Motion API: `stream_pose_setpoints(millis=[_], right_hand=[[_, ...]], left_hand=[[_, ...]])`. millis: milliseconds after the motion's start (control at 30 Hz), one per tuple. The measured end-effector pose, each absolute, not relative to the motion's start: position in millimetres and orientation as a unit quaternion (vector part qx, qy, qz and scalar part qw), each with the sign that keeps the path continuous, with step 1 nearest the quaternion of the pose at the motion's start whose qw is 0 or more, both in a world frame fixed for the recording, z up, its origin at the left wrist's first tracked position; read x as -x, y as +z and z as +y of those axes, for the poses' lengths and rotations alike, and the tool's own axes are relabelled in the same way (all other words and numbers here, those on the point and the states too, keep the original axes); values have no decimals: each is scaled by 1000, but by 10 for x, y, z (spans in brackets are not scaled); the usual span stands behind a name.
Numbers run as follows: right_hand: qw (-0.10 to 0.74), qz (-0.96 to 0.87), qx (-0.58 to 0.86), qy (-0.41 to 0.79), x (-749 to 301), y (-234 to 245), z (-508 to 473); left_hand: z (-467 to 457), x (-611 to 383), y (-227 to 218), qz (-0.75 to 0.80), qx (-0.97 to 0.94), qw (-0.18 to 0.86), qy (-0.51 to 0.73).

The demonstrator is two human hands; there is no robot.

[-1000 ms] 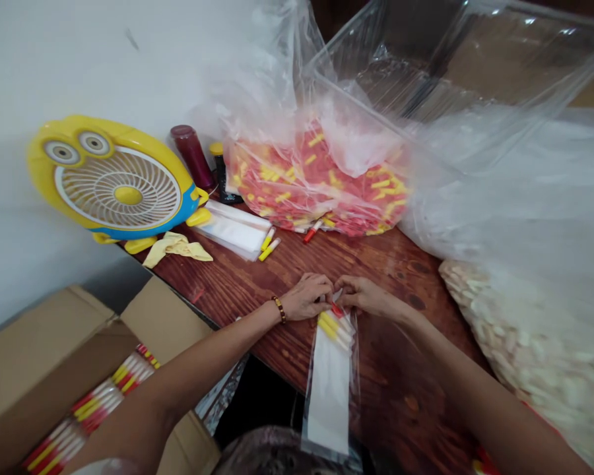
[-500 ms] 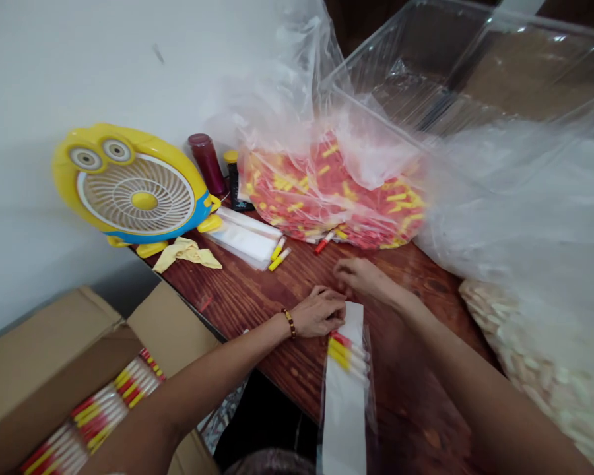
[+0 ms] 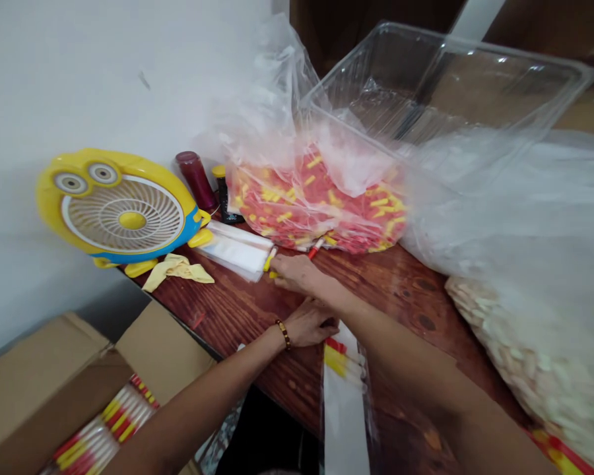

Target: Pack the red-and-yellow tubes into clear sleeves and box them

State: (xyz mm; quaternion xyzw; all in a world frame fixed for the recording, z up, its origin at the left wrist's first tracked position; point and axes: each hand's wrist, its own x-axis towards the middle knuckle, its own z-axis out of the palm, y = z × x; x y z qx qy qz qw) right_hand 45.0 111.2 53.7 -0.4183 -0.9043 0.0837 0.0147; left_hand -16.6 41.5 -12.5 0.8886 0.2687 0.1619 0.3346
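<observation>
A narrow clear plastic sleeve (image 3: 345, 402) with a white backing lies on the wooden table (image 3: 391, 290), holding several red and yellow capped tubes (image 3: 341, 356) near its top. My left hand (image 3: 309, 323), with a bead bracelet at the wrist, is closed on the sleeve's top edge. My right hand (image 3: 293, 272) reaches across to the left, fingers resting on a loose yellow-capped tube (image 3: 270, 258) beside a stack of empty sleeves (image 3: 235, 245). Whether the fingers grip that tube is unclear.
A yellow cartoon desk fan (image 3: 119, 208) stands by the wall. A big plastic bag of red and yellow tubes (image 3: 317, 198) sits behind, below a clear plastic bin (image 3: 426, 86). A bag of white pieces (image 3: 534, 356) lies right. A cardboard box (image 3: 54, 389) with filled sleeves is lower left.
My right hand left the sleeve and reached left across the table to the loose tubes by the sleeve stack. My left hand stayed on the sleeve's top.
</observation>
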Motion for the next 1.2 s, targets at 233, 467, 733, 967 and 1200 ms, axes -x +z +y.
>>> stream_pose_setpoints(millis=[233,467,733,967,1200], right_hand=[[294,-712,563,299,-1736,498,783],[211,-691,550,418,-2071,388,451],[164,-669,523,502,-1891,228,275],[131,-677,505,520,-1925,122,254],[212,-653,544,482,-1899,169,469]], left_hand=[[421,195,-115,255,-888,340,176],[412,185,-132,256,-897,318,168],[398,163,-125,253,-899,309,179],[370,183,-101,263,-886,336,183],[393,175,-123,265,-887,337,172]])
